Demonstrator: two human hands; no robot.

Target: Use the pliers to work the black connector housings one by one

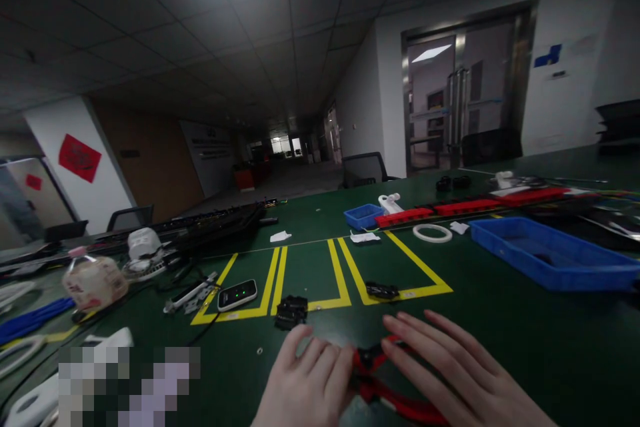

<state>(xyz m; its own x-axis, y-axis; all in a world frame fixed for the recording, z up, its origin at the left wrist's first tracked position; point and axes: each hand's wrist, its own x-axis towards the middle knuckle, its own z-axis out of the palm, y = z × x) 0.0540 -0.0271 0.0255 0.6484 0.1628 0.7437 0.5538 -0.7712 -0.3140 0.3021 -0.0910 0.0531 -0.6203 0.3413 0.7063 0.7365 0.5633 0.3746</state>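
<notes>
Right hand (455, 373): fingers nearly straight over red-handled pliers (373, 389); cannot tell how firmly held.
Left hand (310, 377): fingers curled by the pliers' head; contents hidden.
Pliers: between the 2 hands.
Green table (225, 363): 2 black clusters (291, 312) (382, 290) beyond.

Seeing red and black on the tool (374, 389)! Catching yellow tape (341, 273) over green table (310, 268), plain blue tray (575, 278).
</notes>
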